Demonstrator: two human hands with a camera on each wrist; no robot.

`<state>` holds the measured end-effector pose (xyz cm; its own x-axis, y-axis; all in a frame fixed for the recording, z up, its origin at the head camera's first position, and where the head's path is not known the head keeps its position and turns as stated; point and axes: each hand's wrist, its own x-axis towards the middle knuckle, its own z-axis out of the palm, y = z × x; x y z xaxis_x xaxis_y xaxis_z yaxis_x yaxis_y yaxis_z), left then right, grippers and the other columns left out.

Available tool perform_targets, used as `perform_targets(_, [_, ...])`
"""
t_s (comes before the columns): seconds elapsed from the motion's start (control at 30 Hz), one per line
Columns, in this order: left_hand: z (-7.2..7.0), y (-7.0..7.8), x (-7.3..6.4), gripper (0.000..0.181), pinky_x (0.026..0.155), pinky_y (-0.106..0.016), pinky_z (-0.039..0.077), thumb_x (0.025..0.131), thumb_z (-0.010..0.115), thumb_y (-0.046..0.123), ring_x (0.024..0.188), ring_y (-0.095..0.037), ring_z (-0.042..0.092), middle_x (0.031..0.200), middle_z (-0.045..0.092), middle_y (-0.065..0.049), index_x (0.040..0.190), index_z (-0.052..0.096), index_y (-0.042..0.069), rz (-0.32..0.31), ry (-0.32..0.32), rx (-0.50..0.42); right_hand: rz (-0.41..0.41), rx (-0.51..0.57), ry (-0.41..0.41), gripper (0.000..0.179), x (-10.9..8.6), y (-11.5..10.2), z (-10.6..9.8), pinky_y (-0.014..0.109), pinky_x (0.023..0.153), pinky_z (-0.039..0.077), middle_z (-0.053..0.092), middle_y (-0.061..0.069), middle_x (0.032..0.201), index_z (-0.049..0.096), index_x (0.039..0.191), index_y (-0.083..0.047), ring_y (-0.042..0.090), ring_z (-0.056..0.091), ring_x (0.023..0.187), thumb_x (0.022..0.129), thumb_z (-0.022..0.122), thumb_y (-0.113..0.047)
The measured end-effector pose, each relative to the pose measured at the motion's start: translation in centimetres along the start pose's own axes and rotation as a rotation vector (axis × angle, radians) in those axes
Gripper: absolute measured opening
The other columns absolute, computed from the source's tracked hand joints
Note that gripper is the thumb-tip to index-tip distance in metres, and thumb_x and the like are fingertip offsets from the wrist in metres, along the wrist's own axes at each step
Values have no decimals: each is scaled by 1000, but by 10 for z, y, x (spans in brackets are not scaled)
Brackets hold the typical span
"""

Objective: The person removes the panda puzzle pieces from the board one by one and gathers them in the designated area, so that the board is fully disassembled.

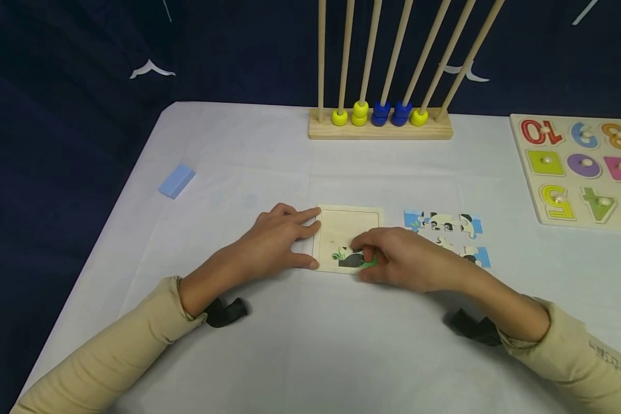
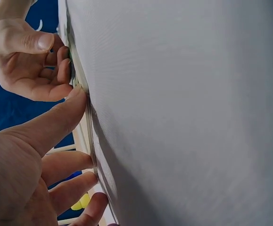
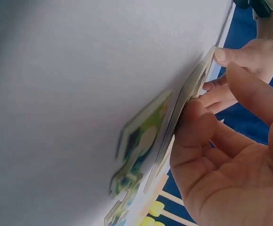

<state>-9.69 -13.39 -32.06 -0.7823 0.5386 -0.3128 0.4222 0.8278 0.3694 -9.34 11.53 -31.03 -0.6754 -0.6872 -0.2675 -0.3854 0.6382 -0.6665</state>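
Note:
A shallow wooden puzzle tray [image 1: 349,221] lies flat on the table between both hands. My left hand [image 1: 274,238] touches the tray's left edge with spread fingers and thumb. Inside the tray's lower part sit panda puzzle pieces [image 1: 349,259], black, white and green, partly covered by my right hand [image 1: 409,259]. That hand's bent fingertips rest on the pieces; its thumb [image 3: 252,87] stands apart from them in the right wrist view. Right of the tray lie several loose puzzle pieces [image 1: 441,221] with panda and blue parts, some hidden under the right forearm.
A wooden bead abacus [image 1: 380,132] with upright rods stands at the back. To the right is a number-and-shape peg board [image 1: 564,169]. A light blue block [image 1: 177,181] lies at the left, and dark cloth [image 1: 83,115] hangs beyond the white table.

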Motion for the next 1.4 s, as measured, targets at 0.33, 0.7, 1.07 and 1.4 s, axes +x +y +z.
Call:
perform_targets(0.33, [-1, 1, 0, 73, 102, -52, 32, 87, 76, 41, 134, -28, 33, 160, 27, 2, 148, 47, 13, -2, -6, -13, -34, 46, 31, 28, -2, 2, 2, 32, 67, 45, 52, 0, 84, 60, 111, -9, 14, 52, 72, 88, 75, -10])
perform_targets(0.7, [-2, 1, 0, 74, 100, -52, 34, 86, 76, 41, 133, -28, 34, 160, 28, 1, 147, 47, 12, 6, -4, -17, -17, 13, 70, 29, 0, 1, 5, 33, 68, 43, 53, -1, 80, 61, 104, -11, 15, 50, 75, 83, 74, 4])
perform_targets(1.07, [-3, 0, 1, 73, 100, -53, 33, 86, 76, 42, 133, -28, 33, 160, 28, 1, 147, 48, 12, 9, -4, -9, -35, 14, 123, 30, 5, 5, 7, 32, 66, 45, 53, -3, 75, 63, 98, -11, 15, 51, 71, 80, 70, 12])
perform_targets(1.4, [-2, 0, 1, 73, 99, -52, 35, 85, 77, 42, 132, -28, 35, 159, 29, 1, 146, 49, 12, 13, 8, -2, -17, -6, 123, 30, 5, 4, 7, 32, 66, 44, 53, -3, 76, 64, 100, -9, 15, 50, 72, 79, 68, 12])
